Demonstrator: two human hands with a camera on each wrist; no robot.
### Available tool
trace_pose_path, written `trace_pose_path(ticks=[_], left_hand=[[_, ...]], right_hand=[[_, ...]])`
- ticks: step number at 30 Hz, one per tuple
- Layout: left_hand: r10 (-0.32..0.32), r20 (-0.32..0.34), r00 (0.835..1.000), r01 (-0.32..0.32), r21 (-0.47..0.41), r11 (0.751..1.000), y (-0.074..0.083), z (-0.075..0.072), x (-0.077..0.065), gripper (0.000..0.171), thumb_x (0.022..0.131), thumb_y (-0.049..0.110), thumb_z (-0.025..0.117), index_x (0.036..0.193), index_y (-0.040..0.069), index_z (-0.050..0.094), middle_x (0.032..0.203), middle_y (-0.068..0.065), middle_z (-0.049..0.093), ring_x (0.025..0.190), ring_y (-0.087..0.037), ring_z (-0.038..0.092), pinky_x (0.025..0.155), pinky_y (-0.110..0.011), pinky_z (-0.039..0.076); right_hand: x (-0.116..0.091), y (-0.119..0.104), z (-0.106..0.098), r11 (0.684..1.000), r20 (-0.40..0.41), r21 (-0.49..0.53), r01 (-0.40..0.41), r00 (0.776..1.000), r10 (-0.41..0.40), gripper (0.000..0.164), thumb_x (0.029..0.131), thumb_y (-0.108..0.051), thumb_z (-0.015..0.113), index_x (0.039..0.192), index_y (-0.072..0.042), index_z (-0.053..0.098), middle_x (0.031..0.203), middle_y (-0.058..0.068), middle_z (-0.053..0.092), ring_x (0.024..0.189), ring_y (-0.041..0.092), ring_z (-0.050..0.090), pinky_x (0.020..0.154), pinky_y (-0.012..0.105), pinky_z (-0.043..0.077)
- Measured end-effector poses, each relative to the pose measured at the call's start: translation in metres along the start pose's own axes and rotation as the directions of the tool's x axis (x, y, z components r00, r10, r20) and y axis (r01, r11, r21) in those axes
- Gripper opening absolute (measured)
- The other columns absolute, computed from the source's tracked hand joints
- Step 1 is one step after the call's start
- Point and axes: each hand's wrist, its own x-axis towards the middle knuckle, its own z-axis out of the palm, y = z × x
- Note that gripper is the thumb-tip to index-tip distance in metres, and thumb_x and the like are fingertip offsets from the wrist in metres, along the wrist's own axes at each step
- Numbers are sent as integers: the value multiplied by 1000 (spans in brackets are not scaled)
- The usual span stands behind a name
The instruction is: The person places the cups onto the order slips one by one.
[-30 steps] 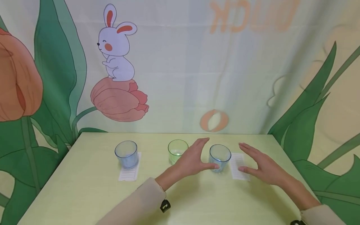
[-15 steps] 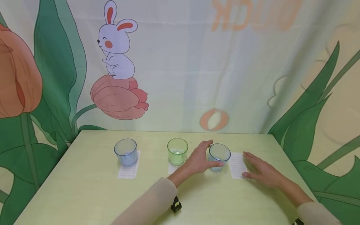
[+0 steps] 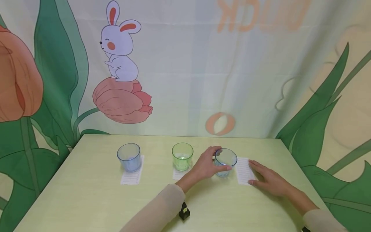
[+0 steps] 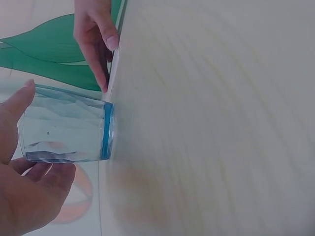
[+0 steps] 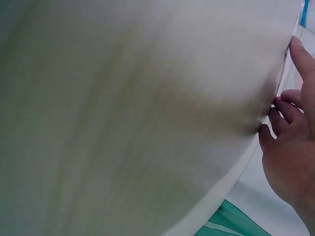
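In the head view my left hand [image 3: 205,165] is around a clear blue glass [image 3: 224,166], thumb on the near side and fingers on the far side. The left wrist view shows that hand's thumb and fingers on opposite sides of the blue glass [image 4: 69,125], close to its rim; the base is at the tabletop. To the right of the glass lies a lined white slip of paper [image 3: 243,172]. My right hand [image 3: 272,182] rests at the slip's right edge with fingers and thumb spread. Its fingertips [image 5: 268,135] touch down at the table surface in the right wrist view.
A green glass [image 3: 182,158] stands on a paper slip left of my left hand. Farther left, another blue glass [image 3: 129,158] stands on its own slip [image 3: 130,178]. Behind the table [image 3: 87,193] hangs a printed curtain [image 3: 174,71] with a rabbit and tulips.
My left hand has moved slightly right and closed around the blue glass. My right hand has come down to the paper slip's right edge. The glasses stay in place.
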Motion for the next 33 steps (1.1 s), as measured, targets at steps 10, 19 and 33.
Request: trace_pose_path(ticks=[10,19,33], left_hand=[[31,-26,999,-33,-91,995,11,11,11,88,82,40,94,153,8,53,143,-5,60,129,-17,59,102,-26,54],[16,-24,1000,-20,-139,990,34,43,34,89,81,40,94,154,10,52,144,-2,59,129,-16,59,101,-20,51],[-13,-30,999,11,-81,997,34,72,38,89,81,44,94,153,11,53,143,-2,61,127,-13,60,102,-20,50]], right_hand=[[-2,1,-2,999,-18,23,-24,1000,24,85,97,-47,76,159,1,44,164,23,41,149,50,38,116,68,34],[2,2,-2,990,-11,115,-83,996,85,90,94,-47,81,159,2,42,162,29,41,148,54,36,116,72,31],[4,4,1,973,-25,209,-95,994,102,87,90,-43,85,158,-4,48,160,32,41,149,57,33,116,75,28]])
